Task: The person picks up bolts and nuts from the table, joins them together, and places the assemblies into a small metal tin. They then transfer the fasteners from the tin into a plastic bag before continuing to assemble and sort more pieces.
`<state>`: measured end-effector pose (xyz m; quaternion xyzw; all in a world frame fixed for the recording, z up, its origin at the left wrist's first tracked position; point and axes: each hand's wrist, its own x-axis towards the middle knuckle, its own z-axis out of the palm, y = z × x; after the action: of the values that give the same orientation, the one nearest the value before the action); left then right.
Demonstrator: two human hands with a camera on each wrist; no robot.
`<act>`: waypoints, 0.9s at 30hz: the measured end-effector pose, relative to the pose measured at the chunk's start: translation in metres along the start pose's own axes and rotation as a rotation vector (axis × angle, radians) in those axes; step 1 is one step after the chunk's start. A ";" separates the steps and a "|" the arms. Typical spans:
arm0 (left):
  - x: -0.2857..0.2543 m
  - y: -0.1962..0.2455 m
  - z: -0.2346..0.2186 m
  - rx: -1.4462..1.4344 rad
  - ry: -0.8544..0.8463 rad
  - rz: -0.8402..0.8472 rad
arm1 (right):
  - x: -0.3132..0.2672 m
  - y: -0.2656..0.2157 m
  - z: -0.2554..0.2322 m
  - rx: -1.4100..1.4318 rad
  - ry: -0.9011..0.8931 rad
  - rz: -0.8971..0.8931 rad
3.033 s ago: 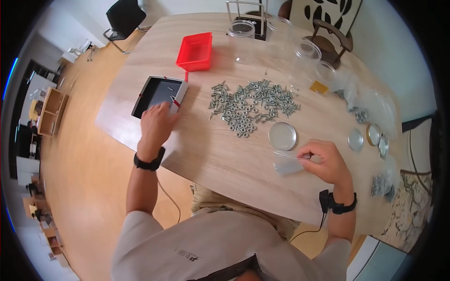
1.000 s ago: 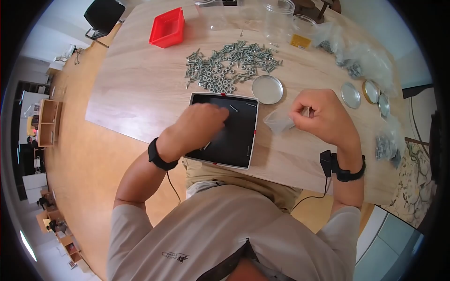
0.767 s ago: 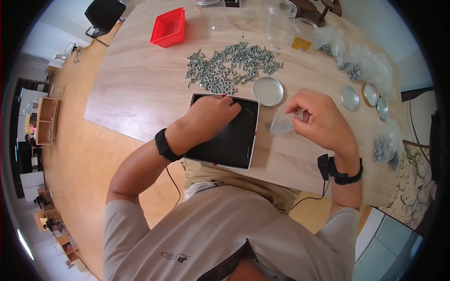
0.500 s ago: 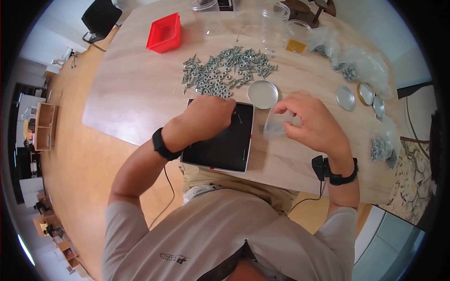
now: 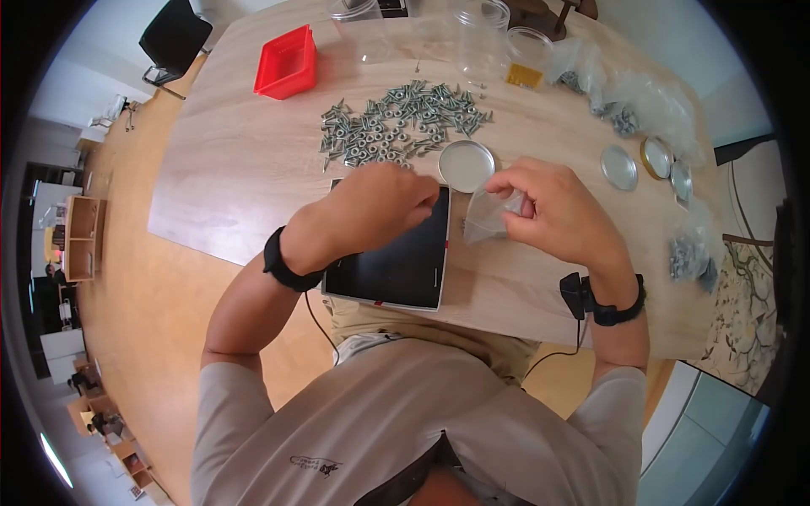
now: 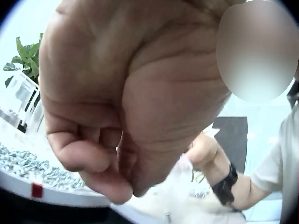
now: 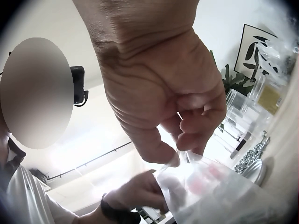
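My right hand (image 5: 561, 211) pinches the top of a small clear plastic bag (image 5: 485, 218), its mouth gathered at my thumb and fingers in the right wrist view. A screw (image 6: 168, 217) shows at the bag's bottom in the left wrist view. My left hand (image 5: 367, 207) is over the far side of a shallow black-lined tray (image 5: 396, 274), fingertips pinched together toward the bag; the screw between them is hidden by the fingers. Another screw (image 5: 436, 277) lies in the tray near its right wall.
A pile of screws and nuts (image 5: 396, 122) spreads behind the tray, with a round metal lid (image 5: 467, 166) beside it. A red bin (image 5: 287, 63), clear jars (image 5: 481, 42) and bagged hardware (image 5: 624, 118) stand farther back. More lids (image 5: 620, 169) lie at right.
The tray came from the left to in front of the body. My left hand picked among its screws, then moved right toward the bag. My right hand kept hold of the bag.
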<state>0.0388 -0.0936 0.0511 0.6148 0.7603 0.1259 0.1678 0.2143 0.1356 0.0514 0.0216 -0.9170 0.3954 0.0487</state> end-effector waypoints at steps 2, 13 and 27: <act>-0.003 -0.012 0.018 0.072 -0.113 -0.061 | 0.001 0.003 0.002 -0.012 0.004 -0.024; 0.001 0.005 -0.005 -0.229 0.297 0.007 | 0.001 0.004 0.007 0.025 0.012 -0.042; -0.024 0.014 0.036 0.016 -0.215 -0.038 | 0.002 0.001 0.002 0.022 -0.012 0.003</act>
<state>0.0702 -0.1146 0.0262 0.6114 0.7506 0.0498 0.2456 0.2120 0.1353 0.0496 0.0231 -0.9128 0.4056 0.0426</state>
